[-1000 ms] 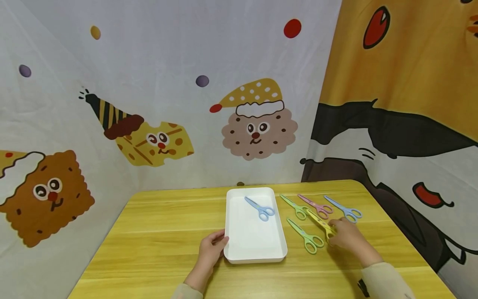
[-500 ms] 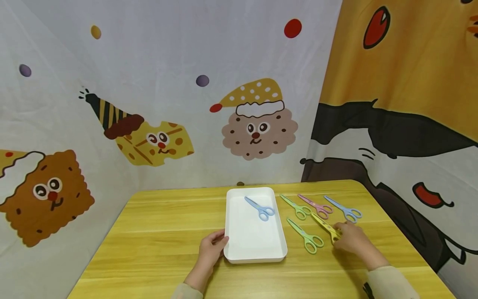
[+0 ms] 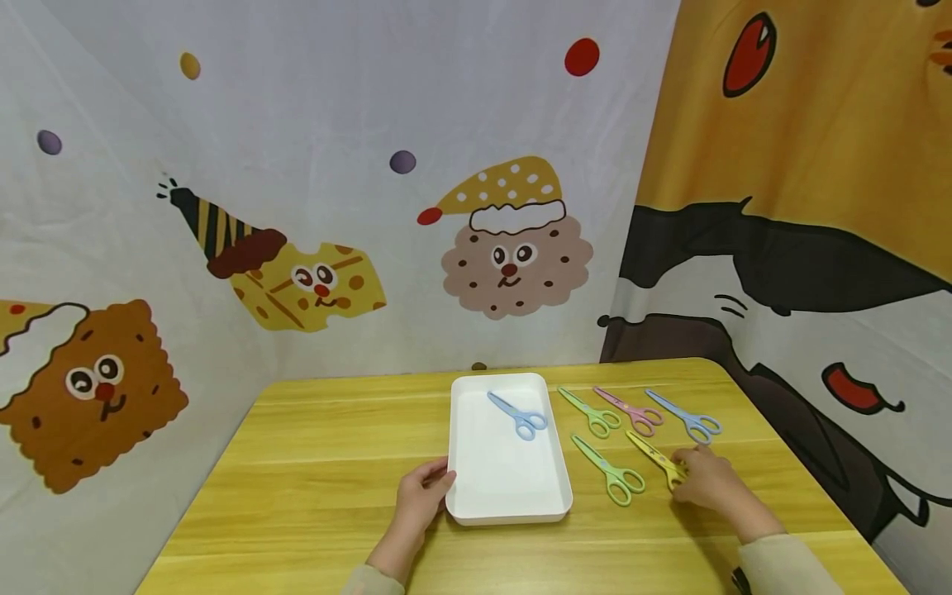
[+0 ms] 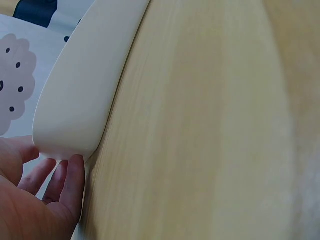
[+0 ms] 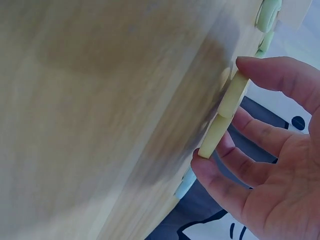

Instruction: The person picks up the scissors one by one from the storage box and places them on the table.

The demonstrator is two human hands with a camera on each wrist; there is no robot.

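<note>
With its thumb at the rim and fingers along the outer wall, my left hand [image 3: 421,500] [image 4: 42,202] holds the left side of a white rectangular tray [image 3: 506,487] [image 4: 90,85]. A pair of light blue scissors [image 3: 526,423] lies inside the tray, near its back right. My right hand [image 3: 710,481] [image 5: 280,150] pinches the handle loops of yellow scissors [image 3: 654,454] [image 5: 226,107] between thumb and fingertips. Their blades point back and to the left, low over the table or touching it; I cannot tell which. The palm partly covers the handles in the head view.
Right of the tray lie green scissors [image 3: 611,473] in front and more green scissors [image 3: 595,417] farther back. Beside those are pink scissors [image 3: 635,413] and blue scissors [image 3: 687,420]. The yellow wooden table [image 3: 312,463] backs onto a printed cloth [image 3: 335,165].
My right hand has moved right and slightly toward me with the yellow scissors, whose tips have drawn away from the green and pink ones. The left hand and tray have stayed put.
</note>
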